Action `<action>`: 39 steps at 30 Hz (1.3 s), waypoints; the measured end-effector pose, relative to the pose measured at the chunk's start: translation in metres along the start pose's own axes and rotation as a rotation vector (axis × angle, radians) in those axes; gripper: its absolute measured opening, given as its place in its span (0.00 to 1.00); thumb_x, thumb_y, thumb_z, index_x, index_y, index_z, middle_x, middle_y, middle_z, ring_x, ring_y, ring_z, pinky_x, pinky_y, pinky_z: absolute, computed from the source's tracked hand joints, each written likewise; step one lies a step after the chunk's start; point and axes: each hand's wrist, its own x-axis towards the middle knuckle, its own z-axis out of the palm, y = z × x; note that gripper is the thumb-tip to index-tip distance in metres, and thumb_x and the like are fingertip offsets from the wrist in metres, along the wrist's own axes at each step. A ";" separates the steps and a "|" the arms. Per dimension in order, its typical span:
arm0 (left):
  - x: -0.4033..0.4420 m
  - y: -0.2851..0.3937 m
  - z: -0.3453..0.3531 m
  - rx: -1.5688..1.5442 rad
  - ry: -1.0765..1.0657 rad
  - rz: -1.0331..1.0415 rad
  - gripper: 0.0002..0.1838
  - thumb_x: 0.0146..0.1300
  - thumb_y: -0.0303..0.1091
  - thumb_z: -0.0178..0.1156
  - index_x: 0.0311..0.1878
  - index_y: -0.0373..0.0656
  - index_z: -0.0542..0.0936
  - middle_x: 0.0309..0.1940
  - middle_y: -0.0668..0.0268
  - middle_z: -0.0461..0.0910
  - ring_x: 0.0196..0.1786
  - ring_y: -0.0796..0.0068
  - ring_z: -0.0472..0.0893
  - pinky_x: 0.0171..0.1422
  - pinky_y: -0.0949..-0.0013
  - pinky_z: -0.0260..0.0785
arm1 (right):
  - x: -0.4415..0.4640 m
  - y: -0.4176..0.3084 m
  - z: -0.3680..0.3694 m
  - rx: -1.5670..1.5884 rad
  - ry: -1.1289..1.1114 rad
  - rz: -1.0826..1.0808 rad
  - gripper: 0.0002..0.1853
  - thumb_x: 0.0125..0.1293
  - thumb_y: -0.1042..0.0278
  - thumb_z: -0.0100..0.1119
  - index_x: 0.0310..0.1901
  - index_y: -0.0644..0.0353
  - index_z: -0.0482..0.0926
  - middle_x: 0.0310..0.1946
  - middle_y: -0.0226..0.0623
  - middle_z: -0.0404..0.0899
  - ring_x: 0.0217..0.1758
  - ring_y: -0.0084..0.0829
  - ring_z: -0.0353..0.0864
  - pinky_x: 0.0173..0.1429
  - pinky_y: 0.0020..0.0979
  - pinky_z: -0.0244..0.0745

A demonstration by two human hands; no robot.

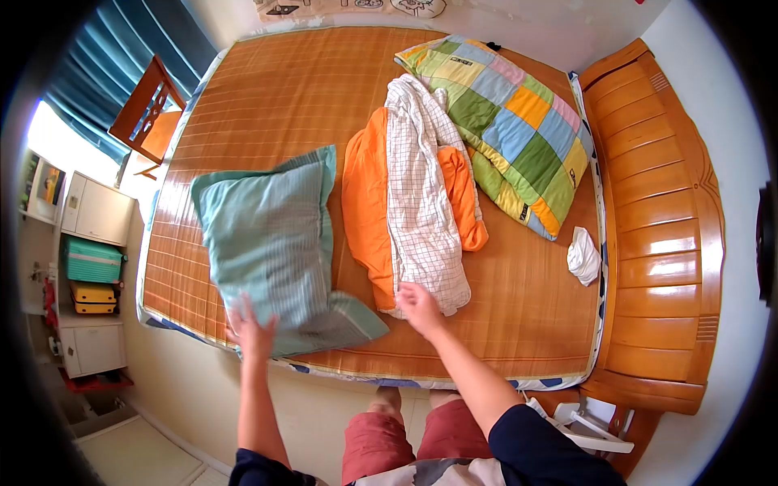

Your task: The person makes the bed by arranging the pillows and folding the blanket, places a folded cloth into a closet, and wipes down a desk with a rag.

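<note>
While the left hand [253, 332] is held at the near left corner of the pillow [267, 235], the right hand [420, 309] is placed at the near end of the quilt [425, 215]. The left fingers are spread apart and laid against the pillow's edge. The right fingers are curled in; whether any cloth is pinched between them cannot be told.

The pillow, blue-green and striped, is rested on the left part of the bed's mat [519, 340], with its near edge brought close to the bed's front edge. Its near right corner is stretched out toward the quilt. The quilt is laid lengthwise beside the pillow, rumpled, with a checked white side and an orange side both exposed. Beyond it, toward the headboard [660, 235], a patchwork cover [519, 121] is spread at a slant, in green, blue, yellow and pink squares. A crumpled white cloth [583, 257] is left near the headboard.

At the far left, a wooden chair [150, 113] is stood beside the bed, in front of a blue curtain [113, 61]. On the left, a teal case [93, 261] is stacked above a yellow case [93, 297] between cabinet doors. A white folding chair [592, 429] is partly seen below the headboard's near end.
</note>
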 end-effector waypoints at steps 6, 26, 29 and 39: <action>-0.118 0.019 0.102 -0.331 -0.451 0.261 0.39 0.51 0.50 0.66 0.65 0.48 0.65 0.65 0.45 0.58 0.67 0.42 0.57 0.67 0.45 0.53 | 0.037 0.071 -0.066 -0.349 0.411 0.187 0.29 0.53 0.64 0.66 0.56 0.66 0.70 0.58 0.50 0.69 0.60 0.41 0.69 0.63 0.37 0.65; -0.171 0.119 0.076 -1.685 -1.081 -0.624 0.15 0.62 0.35 0.57 0.51 0.41 0.73 0.40 0.63 0.77 0.43 0.70 0.77 0.47 0.63 0.71 | -0.114 -0.025 0.001 -0.985 -0.811 -0.398 0.08 0.55 0.67 0.55 0.35 0.57 0.79 0.32 0.46 0.81 0.38 0.43 0.81 0.45 0.44 0.73; -0.222 0.120 0.079 -1.542 -1.010 -0.715 0.11 0.59 0.28 0.54 0.46 0.40 0.76 0.37 0.63 0.78 0.39 0.70 0.78 0.43 0.66 0.72 | -0.150 0.011 -0.026 -0.614 -0.931 -0.107 0.16 0.53 0.62 0.63 0.41 0.59 0.76 0.35 0.46 0.80 0.39 0.42 0.81 0.45 0.38 0.73; -0.262 0.165 0.018 -1.018 -1.242 0.499 0.15 0.59 0.31 0.59 0.49 0.38 0.77 0.40 0.63 0.79 0.44 0.69 0.77 0.52 0.67 0.69 | -0.075 0.060 -0.091 0.622 -0.215 0.504 0.40 0.61 0.52 0.61 0.67 0.65 0.55 0.61 0.46 0.67 0.61 0.35 0.69 0.61 0.31 0.67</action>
